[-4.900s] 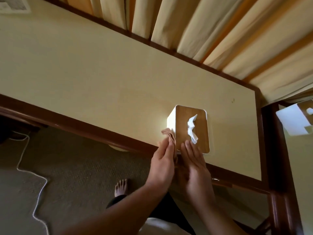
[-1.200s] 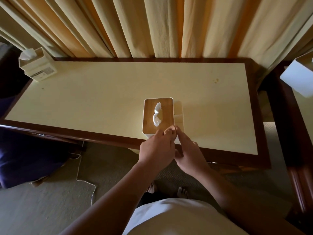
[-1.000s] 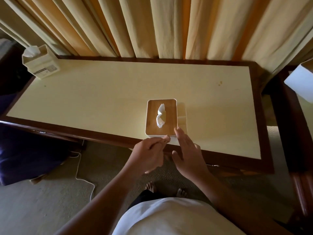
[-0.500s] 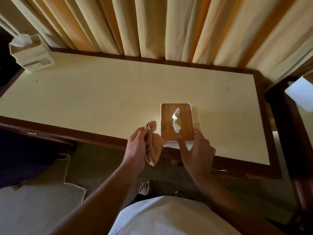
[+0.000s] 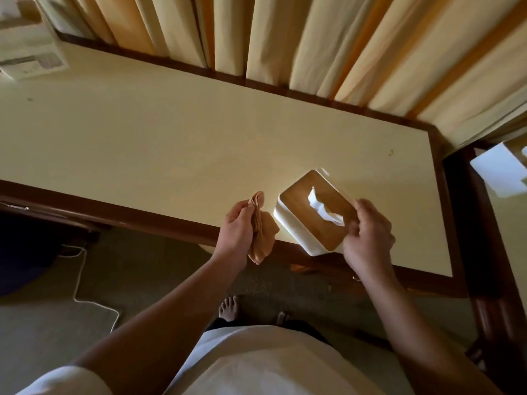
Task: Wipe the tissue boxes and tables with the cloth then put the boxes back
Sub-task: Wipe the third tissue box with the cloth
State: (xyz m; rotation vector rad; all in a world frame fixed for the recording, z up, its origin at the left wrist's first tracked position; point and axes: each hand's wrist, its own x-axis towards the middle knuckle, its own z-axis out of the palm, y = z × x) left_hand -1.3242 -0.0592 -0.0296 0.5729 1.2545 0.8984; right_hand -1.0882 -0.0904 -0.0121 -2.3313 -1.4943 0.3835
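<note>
Left hand [image 5: 238, 232] is clenched on the bunched tan cloth [image 5: 263, 238], held over the table's front rim [image 5: 114, 212]; the cloth's tail hangs past the rim and I can't tell if it touches the top. Right hand [image 5: 369, 240] is curled round the near-right end of the tissue box [image 5: 302, 203], fingers over the far long side, thumb on the wooden lid just beside the protruding tissue [image 5: 323, 210]. The box sits skewed to the table [image 5: 156, 138] edges, its near corner over the dark front rim; can't tell if it's lifted or resting. There is a small gap between cloth and box, not touching. Open tabletop runs left of the box and behind it up to the curtains [image 5: 279, 38]. A second tissue box [image 5: 28, 55] sits in the far-left corner, well apart. A side table [image 5: 510, 223] at right carries another white box [image 5: 499, 172]. A white cable [image 5: 78, 275] lies on the floor lower left.
</note>
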